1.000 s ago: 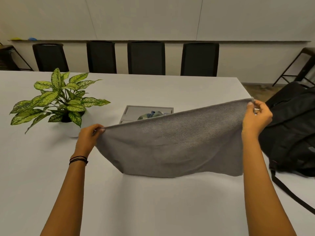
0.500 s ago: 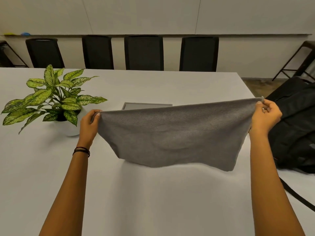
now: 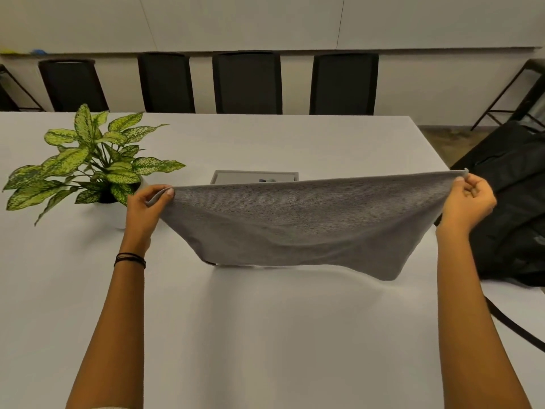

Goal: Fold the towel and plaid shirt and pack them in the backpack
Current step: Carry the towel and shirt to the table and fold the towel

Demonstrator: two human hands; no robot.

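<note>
A grey towel [image 3: 295, 225] is held spread in the air above a white table [image 3: 265, 335], stretched by its two upper corners. The corner at 9 o'clock is pinched by the left hand [image 3: 147, 202], between the thumb and curled fingers. The corner at 3 o'clock is pinched between thumb and forefinger of the right hand [image 3: 469, 199], with the other fingers loosely curled. The upper edge is drawn nearly taut and tilted slightly up toward the right hand. The lower edge hangs slack, close over the tabletop; whether its 7 o'clock corner touches the table cannot be told.

A black backpack [image 3: 516, 208] is seen at 3 o'clock of the towel, just beside the right hand, with a strap [image 3: 513, 323] trailed toward 5 o'clock. A potted plant [image 3: 94, 166] is placed at 10 o'clock, near the left hand. At 12 o'clock, behind the towel, a shallow grey tray [image 3: 253, 175] is partly hidden. A scrap of blue cloth [image 3: 267, 180] is visible in it, too small to be identified. Black bands [image 3: 129, 259] are worn on the left wrist.
</note>
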